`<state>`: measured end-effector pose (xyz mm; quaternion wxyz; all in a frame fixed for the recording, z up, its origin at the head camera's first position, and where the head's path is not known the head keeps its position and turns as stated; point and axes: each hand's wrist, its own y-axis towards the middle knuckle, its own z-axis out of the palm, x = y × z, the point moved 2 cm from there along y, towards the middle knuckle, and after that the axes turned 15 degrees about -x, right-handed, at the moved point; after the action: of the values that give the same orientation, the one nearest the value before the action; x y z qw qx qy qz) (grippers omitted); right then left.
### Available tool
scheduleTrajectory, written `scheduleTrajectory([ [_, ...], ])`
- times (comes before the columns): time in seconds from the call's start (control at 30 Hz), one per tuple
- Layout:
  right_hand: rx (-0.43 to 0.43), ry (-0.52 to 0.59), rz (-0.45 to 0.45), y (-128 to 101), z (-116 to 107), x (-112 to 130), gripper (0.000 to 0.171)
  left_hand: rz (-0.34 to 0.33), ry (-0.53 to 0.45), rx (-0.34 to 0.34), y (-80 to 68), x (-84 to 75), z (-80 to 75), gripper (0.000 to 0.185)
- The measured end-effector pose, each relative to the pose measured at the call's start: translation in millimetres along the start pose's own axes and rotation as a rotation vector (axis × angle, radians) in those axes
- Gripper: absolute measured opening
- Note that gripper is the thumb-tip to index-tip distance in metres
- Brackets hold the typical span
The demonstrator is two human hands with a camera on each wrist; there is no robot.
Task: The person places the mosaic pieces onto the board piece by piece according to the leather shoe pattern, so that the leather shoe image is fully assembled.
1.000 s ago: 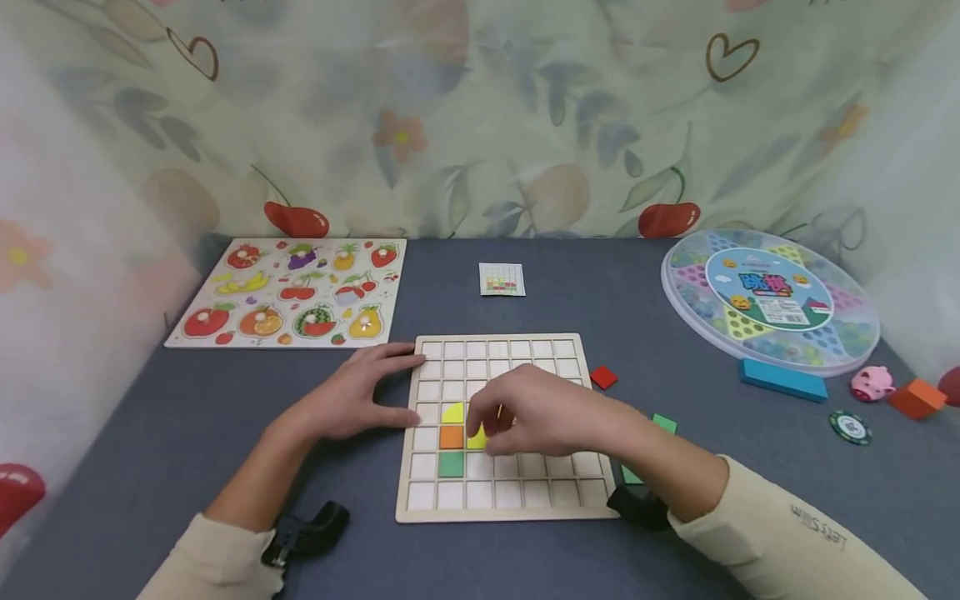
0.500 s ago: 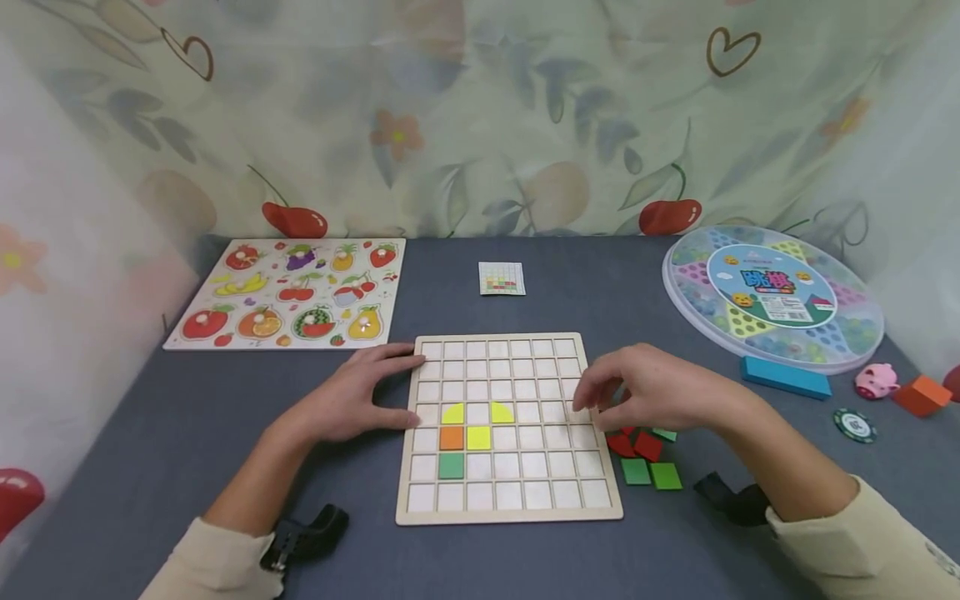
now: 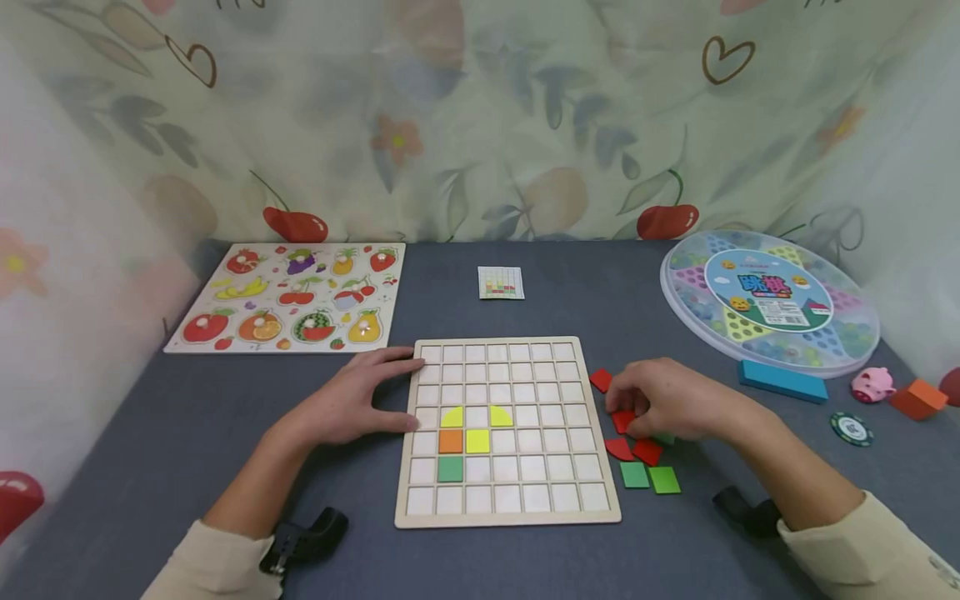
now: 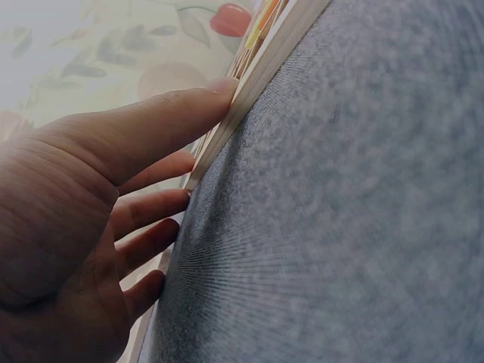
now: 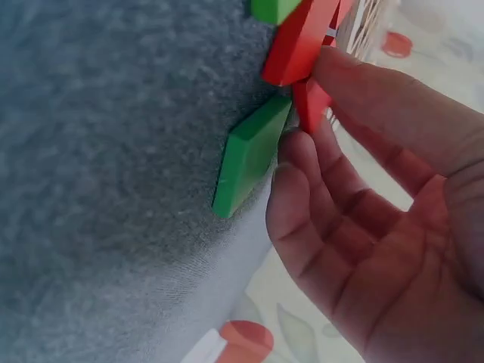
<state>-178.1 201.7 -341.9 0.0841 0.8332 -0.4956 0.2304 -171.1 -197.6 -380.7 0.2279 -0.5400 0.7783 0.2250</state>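
A wooden grid board [image 3: 585,500] lies in the middle of the grey table. It holds two yellow rounded tiles [image 3: 452,417], an orange tile [image 3: 451,441], a yellow square [image 3: 477,441] and a green tile [image 3: 451,468]. My left hand [image 3: 375,396] lies flat with straight fingers against the board's left edge [image 4: 257,76]. My right hand [image 3: 630,408] is over a pile of red and green tiles just right of the board. Its thumb and fingers [image 5: 302,144] pinch a red tile [image 5: 310,106], beside a green tile [image 5: 249,155].
A loose red tile [image 3: 600,380] and two green tiles [image 3: 649,478] lie near the board. A fruit puzzle [image 3: 292,296] sits back left, a small card [image 3: 500,283] behind the board. At right are a round game box [image 3: 768,300], blue block [image 3: 783,380], pink pig [image 3: 872,385], orange block [image 3: 917,398] and chip [image 3: 851,428].
My right hand left a yellow tile on the board, moved right off the board, and now has its fingers on a red tile in the pile. The left hand stayed put.
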Motion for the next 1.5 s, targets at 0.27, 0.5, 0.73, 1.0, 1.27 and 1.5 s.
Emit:
scheduleTrajectory([
  [0.27,0.011,0.073,0.076,4.7,-7.6,5.1,0.016,-0.009,0.004,-0.002,0.1,1.4,0.1,0.08],
  [0.5,-0.001,0.24,0.063,15.7,-6.7,23.8,0.011,-0.007,0.007,-0.005,0.8,3.3,0.2,0.079],
  [0.73,0.048,0.352,0.026,33.3,16.4,68.1,0.006,-0.009,-0.002,0.003,0.1,3.9,1.0,0.079],
  [1.0,0.196,0.409,-0.072,48.9,50.9,115.4,0.014,-0.014,-0.005,-0.004,1.2,1.8,0.2,0.079],
  [1.27,0.118,0.267,-0.18,55.0,65.3,132.7,0.019,-0.01,-0.001,-0.002,0.2,0.5,-1.9,0.077],
  [1.5,0.029,0.161,-0.243,51.1,67.8,136.9,0.017,-0.004,0.006,-0.003,0.4,0.0,-1.0,0.077],
])
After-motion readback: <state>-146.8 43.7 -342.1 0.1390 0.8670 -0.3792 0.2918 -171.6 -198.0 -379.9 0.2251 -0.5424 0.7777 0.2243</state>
